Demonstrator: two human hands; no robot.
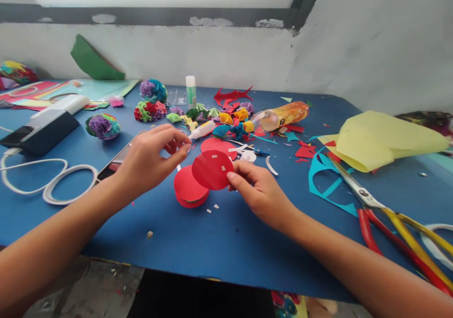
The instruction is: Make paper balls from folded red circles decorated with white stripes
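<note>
My right hand (260, 190) pinches a red paper circle (208, 171) by its right edge, holding it above the table. Small white paper bits (223, 168) lie on the circle's face. Left of it my left hand (154, 155) is raised, thumb and forefinger drawn together; anything tiny between them cannot be made out. Below the held circle rests a small stack of red circles (189, 188), with a thin green edge showing. Another red circle (219, 147) lies behind. White scraps (213, 208) are scattered in front, and a white glue tube (202, 130) lies beyond my left fingertips.
Large scissors (364, 195) lie at right beside yellow paper (385, 138) and blue offcuts (329, 186). A glue bottle (279, 116), a glue stick (191, 92) and folded paper pieces fill the back. Left are a phone (115, 162), a white cable (67, 183) and paper flower balls (103, 126).
</note>
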